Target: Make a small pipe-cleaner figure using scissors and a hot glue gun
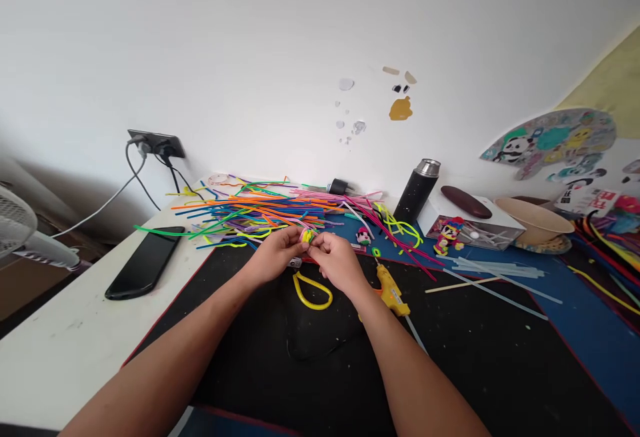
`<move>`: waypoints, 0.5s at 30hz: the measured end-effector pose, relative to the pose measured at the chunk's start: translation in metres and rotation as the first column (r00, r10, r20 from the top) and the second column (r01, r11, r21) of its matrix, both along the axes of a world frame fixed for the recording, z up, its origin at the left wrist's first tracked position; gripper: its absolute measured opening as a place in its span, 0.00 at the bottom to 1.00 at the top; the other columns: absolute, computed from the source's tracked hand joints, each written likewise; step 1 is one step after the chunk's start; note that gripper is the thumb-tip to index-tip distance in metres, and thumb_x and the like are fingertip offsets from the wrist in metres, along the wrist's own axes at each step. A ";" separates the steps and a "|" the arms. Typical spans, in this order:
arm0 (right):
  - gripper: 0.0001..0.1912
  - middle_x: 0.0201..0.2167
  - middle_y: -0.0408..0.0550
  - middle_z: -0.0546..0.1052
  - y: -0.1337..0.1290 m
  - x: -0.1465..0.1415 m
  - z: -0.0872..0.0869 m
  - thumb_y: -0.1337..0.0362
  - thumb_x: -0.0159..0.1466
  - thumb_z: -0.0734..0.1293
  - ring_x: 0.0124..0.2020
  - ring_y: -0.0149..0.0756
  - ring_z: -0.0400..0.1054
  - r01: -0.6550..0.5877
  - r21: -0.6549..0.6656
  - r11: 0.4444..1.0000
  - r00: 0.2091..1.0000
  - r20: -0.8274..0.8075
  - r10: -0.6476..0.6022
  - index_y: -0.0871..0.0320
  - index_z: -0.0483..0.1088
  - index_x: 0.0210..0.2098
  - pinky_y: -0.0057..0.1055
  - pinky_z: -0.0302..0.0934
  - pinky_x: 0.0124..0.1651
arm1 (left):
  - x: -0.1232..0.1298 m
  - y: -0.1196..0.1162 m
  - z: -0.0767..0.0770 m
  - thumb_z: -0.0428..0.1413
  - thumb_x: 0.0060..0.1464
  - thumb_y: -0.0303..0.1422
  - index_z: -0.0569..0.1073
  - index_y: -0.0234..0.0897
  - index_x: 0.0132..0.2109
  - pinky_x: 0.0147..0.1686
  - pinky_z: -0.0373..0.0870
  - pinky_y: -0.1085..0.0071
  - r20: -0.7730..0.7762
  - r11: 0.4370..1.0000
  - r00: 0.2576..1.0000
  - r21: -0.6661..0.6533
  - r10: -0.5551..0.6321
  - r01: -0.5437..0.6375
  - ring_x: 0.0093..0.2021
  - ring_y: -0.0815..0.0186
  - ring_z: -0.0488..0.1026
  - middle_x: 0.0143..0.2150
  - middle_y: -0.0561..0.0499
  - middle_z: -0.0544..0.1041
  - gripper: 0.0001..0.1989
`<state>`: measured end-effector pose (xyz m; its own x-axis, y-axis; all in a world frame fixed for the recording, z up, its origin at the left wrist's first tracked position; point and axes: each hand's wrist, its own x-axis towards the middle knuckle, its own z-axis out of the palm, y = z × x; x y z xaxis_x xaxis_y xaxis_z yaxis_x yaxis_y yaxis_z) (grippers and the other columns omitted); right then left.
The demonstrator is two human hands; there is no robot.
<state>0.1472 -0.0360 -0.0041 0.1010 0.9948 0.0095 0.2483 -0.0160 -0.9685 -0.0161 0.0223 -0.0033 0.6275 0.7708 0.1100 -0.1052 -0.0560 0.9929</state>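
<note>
Both hands meet over the far edge of the black mat. My left hand (274, 254) is closed on a small yellow, green and pink pipe-cleaner piece (307, 236). From the other side my right hand (338, 261) pinches the same piece, fingertips close to those of the left. Just below the hands lies a loop of yellow pipe cleaner (313, 296) on the mat. A yellow glue gun (393, 290) rests right of my right wrist, with a small green ring (376, 252) above its nozzle.
Pipe cleaners (260, 210) are heaped along the wall. A phone (145, 262) lies left. Behind right stand a black flask (417, 190), a white box (473, 220) and a small figure (449, 236). Glue sticks (500, 270) lie right, near a bowl (533, 220).
</note>
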 end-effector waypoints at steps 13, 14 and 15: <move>0.12 0.25 0.43 0.78 -0.016 0.000 0.017 0.62 0.70 0.63 0.24 0.34 0.70 -0.031 0.149 0.988 0.917 0.397 -0.031 0.53 0.79 0.38 0.28 0.57 0.30 | 0.006 -0.004 0.004 0.69 0.50 0.45 0.76 0.35 0.39 0.40 0.78 0.65 0.033 0.994 0.996 -0.081 0.079 -0.077 0.35 0.60 0.80 0.36 0.48 0.82 0.19; 0.12 0.24 0.42 0.77 -0.015 0.000 0.017 0.62 0.70 0.63 0.22 0.33 0.69 -0.028 0.135 0.990 0.935 0.354 -0.022 0.53 0.79 0.38 0.27 0.57 0.28 | 0.006 -0.004 0.004 0.69 0.51 0.45 0.76 0.34 0.39 0.39 0.79 0.65 0.043 0.991 0.994 -0.097 0.097 -0.092 0.34 0.61 0.80 0.35 0.48 0.82 0.19; 0.12 0.23 0.41 0.76 -0.015 0.001 0.017 0.61 0.70 0.63 0.20 0.32 0.68 -0.022 0.127 0.992 0.956 0.292 -0.016 0.54 0.79 0.39 0.27 0.57 0.27 | 0.007 -0.005 0.004 0.69 0.52 0.44 0.77 0.34 0.39 0.38 0.78 0.66 0.057 0.988 0.992 -0.114 0.113 -0.106 0.32 0.62 0.80 0.34 0.48 0.82 0.18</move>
<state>0.1482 -0.0505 0.0129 0.0722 0.9837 0.1646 0.5207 0.1036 -0.8474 -0.0096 0.0174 0.0002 0.5331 0.8441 0.0566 -0.1667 0.0393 0.9852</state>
